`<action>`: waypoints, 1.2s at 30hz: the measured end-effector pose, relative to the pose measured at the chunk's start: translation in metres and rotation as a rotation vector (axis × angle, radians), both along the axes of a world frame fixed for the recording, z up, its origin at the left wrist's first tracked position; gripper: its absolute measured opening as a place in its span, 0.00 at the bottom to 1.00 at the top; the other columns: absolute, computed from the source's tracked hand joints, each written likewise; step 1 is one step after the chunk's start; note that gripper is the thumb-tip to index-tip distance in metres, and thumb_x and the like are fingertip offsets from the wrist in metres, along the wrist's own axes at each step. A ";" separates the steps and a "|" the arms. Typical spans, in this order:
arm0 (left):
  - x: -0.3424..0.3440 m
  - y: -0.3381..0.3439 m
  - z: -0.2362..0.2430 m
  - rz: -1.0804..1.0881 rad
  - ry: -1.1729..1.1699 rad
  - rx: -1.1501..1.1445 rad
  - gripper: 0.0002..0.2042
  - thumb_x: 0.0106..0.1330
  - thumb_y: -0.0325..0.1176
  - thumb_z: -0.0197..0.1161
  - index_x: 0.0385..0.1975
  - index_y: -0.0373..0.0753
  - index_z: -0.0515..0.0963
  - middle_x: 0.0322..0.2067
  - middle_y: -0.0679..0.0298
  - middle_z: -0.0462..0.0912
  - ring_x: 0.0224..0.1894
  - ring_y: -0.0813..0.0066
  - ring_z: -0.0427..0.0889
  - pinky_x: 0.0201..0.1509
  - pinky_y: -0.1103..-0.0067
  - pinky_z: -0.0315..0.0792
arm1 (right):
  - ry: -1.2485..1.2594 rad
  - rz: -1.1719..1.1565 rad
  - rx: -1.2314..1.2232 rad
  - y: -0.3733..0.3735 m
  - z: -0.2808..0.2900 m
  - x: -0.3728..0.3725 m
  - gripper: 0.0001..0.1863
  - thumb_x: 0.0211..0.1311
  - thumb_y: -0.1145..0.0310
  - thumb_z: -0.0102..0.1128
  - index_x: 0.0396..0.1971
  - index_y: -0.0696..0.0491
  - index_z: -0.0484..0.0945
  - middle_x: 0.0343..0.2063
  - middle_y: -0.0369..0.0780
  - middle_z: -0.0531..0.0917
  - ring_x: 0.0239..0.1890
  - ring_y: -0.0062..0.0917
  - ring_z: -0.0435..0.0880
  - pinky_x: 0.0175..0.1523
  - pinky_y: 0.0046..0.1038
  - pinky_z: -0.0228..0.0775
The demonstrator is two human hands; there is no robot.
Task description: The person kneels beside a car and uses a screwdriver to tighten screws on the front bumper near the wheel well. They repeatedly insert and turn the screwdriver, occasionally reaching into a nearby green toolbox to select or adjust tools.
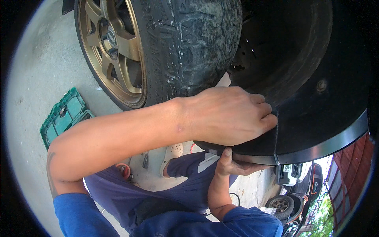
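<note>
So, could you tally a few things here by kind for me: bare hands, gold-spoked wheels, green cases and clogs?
Bare hands: 2, the left hand and the right hand
Gold-spoked wheels: 2, the near wheel and the background wheel
Green case: 1
Clog: 1, pale
Total: 6 in view

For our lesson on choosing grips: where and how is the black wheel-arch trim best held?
Probably pinch the wheel-arch trim at its curved shiny edge, coming from the picture's lower side, as the right hand does: thumb on one face, fingers reaching along the other. That edge is a narrow, exposed band.
</note>
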State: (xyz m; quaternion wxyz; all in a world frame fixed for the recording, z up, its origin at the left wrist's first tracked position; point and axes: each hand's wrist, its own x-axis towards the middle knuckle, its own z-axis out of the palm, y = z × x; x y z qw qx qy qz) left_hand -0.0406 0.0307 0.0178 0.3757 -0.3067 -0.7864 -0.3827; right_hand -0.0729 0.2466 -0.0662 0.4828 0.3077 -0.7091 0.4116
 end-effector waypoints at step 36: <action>-0.003 -0.010 0.019 -0.228 -0.512 0.166 0.07 0.58 0.28 0.61 0.31 0.31 0.82 0.29 0.54 0.84 0.38 0.61 0.82 0.46 0.68 0.76 | 0.037 0.121 -0.046 -0.007 0.004 -0.001 0.69 0.43 0.52 0.78 0.77 0.57 0.38 0.68 0.55 0.58 0.70 0.48 0.64 0.74 0.47 0.60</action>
